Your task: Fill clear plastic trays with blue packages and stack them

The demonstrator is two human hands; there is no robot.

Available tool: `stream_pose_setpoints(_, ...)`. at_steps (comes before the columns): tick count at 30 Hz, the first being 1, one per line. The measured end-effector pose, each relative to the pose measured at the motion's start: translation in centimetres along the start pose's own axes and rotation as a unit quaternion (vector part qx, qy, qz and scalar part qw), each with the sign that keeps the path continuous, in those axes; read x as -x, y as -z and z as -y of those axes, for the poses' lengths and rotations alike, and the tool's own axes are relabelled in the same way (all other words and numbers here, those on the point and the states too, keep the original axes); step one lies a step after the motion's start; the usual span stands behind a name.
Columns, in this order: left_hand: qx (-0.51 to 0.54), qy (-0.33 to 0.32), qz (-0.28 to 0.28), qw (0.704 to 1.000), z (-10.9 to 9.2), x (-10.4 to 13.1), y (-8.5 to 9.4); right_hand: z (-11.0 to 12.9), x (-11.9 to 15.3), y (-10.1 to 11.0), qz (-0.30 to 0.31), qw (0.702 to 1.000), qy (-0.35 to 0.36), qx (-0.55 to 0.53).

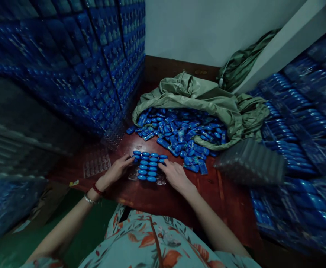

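Observation:
A clear plastic tray (160,181) lies on the red-brown table in front of me, with rows of glossy blue oval packs (147,167) set in it. The two middle columns are filled from top to bottom, while each outer column has packs only at its far end. At the left column, the fingers of my left hand (117,170) are closed on a blue pack (136,158). My right hand (176,176) likewise has its thumb and fingers closed on a blue pack (163,159) at the right column. The undersides of both packs are hidden.
Beyond the tray, loose blue packs (176,130) spill from a grey-green sack (190,89). Stacked clear trays (249,162) stand right; another clear tray (97,163) lies left. Tall stacks of filled blue trays rise at the left (96,67) and right (293,130).

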State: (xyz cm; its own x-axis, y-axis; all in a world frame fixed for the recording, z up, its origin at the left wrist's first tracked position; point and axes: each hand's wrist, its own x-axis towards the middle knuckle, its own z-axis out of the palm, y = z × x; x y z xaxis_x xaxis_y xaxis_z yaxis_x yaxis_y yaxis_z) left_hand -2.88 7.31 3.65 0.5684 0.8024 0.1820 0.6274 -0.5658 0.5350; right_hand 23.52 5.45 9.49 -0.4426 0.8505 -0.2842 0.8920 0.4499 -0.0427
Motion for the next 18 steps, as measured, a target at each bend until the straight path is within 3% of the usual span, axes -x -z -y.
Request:
stream_pose_setpoints(5, -0.039, -0.045, 0.038, 0.997, -1.2, -0.1, 0.1, -0.2, -0.2, 0.3, 0.013, 1.0, 0.012, -0.009)
stream_pose_setpoints(9, -0.042, -0.056, 0.058, 0.996, -0.5, -0.5, 0.0, -0.2, -0.5, 0.4, 0.005, 1.0, 0.019, -0.002)
stream_pose_setpoints(14, -0.102, -0.074, -0.046, 0.991, 0.9, 0.5, -1.4, -0.3, 0.1, -0.2, -0.04, 0.999, 0.008, 0.001)
stream_pose_setpoints(18, -0.035, -0.059, -0.125, 0.99, 0.5, 0.0, -2.8, -2.6, 0.6, -1.0, -0.112, 0.99, -0.072, -0.038)
